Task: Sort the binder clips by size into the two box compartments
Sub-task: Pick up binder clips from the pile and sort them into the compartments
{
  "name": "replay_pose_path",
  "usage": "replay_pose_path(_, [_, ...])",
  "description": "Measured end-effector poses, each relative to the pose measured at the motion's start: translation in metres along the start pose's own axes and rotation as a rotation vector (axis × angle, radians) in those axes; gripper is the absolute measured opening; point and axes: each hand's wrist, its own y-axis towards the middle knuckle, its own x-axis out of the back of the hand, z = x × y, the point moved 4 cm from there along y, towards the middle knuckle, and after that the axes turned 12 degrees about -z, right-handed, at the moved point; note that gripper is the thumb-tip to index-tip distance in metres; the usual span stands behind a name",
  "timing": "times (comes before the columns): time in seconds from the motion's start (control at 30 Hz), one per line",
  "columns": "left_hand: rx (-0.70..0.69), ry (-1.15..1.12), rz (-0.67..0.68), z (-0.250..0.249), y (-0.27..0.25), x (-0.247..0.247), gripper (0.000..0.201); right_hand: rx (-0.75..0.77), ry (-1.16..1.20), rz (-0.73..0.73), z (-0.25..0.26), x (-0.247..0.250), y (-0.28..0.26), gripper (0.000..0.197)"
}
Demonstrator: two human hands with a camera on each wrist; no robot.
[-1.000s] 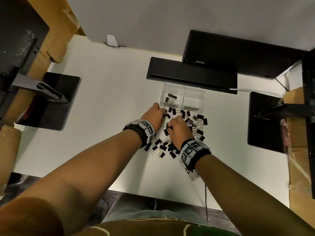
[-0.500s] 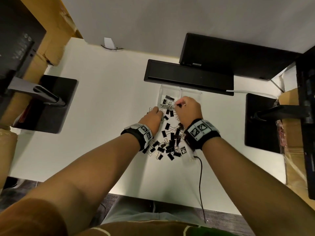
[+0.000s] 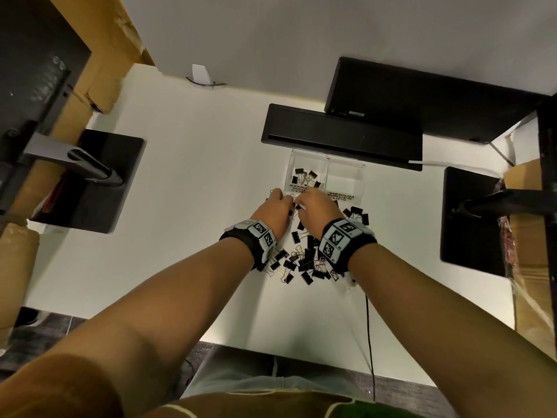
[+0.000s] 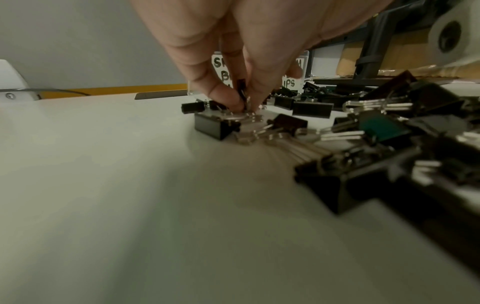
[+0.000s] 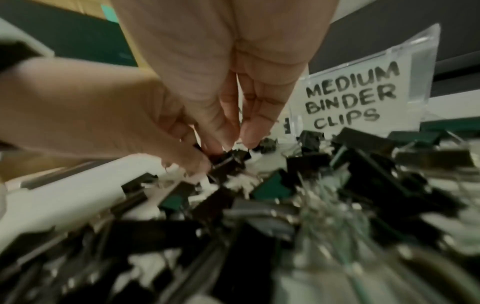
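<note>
Among loose clips, two hands.

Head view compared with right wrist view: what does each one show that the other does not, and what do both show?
Only the head view shows both hands together, the left hand beside the right hand, and several clips in the left compartment, while the right compartment looks empty.

Only the right wrist view shows the right hand's fingertips pinching a small black clip from the pile, and the label reading "MEDIUM BINDER CLIPS" clearly.

Both show the clear box and the pile of black clips on the white table.
</note>
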Motion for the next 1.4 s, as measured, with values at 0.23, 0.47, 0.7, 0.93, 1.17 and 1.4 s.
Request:
replay_pose_path(0.23, [-0.053,0.041,-0.011,-0.001,-0.002,-0.001,0.014,-0.017,-0.044,0.007,-0.009,-0.01,-0.009,0.022])
replay_pose_path(0.47, [-0.181,0.096,0.03,-0.007,-0.003,-0.004,0.015,-0.068,0.072,-0.042,-0.016,-0.007,-0.022,0.01])
replay_pose_path(0.7, [-0.195,0.07,-0.021,-0.008,-0.005,-0.005,0.027,-0.054,0.139,-0.065,-0.015,-0.007,-0.024,0.045])
replay_pose_path(0.93, [-0.144,-0.054,-0.088,-0.003,-0.008,0.01,0.02,-0.05,0.078,0.0,-0.014,-0.019,-0.019,0.04])
replay_pose_path(1.17, [0.001,-0.313,-0.278,-0.02,0.015,0.054,0.015,-0.058,0.034,-0.036,-0.022,-0.017,-0.03,0.02])
replay_pose_path(1.4, [0.146,-0.376,-0.301,-0.039,0.054,0.064,0.012,-0.098,0.054,-0.056,-0.024,-0.013,-0.036,0.016])
